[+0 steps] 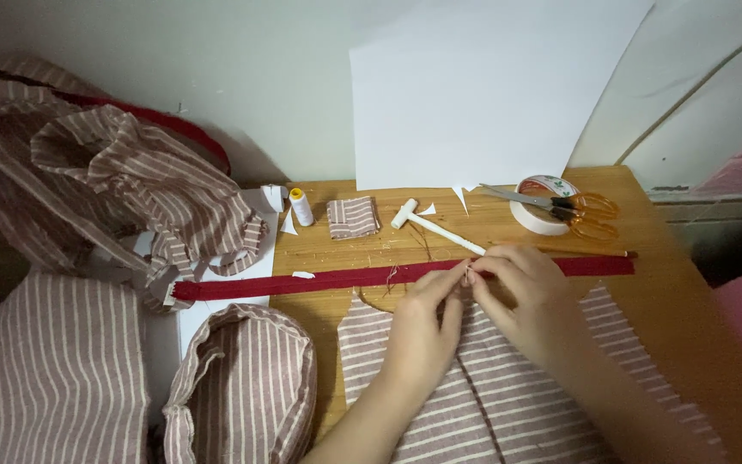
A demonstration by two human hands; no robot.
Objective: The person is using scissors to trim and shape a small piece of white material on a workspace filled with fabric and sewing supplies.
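A long red zipper tape (319, 280) lies flat across the wooden table (672, 283), above a brown-and-white striped fabric panel (508, 387). My left hand (427, 322) and my right hand (521, 288) meet at the middle of the tape, fingertips pinched together on it where it borders the fabric's top edge. Whatever small thing sits between the fingertips is too small to make out. A loose thread (392, 279) trails off the tape just left of my fingers.
A white T-shaped tool (427, 223), a folded striped scrap (353, 216) and a thread spool (301, 207) lie behind the tape. Orange-handled scissors (573, 206) rest on a tape roll (538, 202). White paper (483, 86) leans on the wall. Striped fabric bundles (130, 189) pile at left.
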